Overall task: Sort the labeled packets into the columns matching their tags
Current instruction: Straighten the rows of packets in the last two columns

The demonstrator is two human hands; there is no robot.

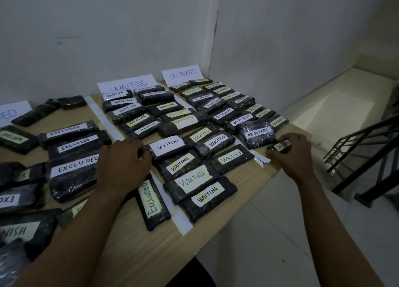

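Fingers [143,152] of left hand [123,163] pinch WAITING packet [170,147], right hand [291,155] fingers clamp ON-labelled packet [280,146]

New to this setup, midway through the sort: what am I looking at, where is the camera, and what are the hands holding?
No machine here: these are a person's two bare hands, filmed by one camera worn on the head, looking down. The wooden table holds dark wrapped packets with handwritten tags, in columns split by white strips. Paper signs head them: the WAITING sign and the ON PROGRESS sign. EXCLUDED packets lie further left. The left hand grips the end of a WAITING packet. The right hand pinches a small packet, its tag starting ON, near the front of the on-progress column.
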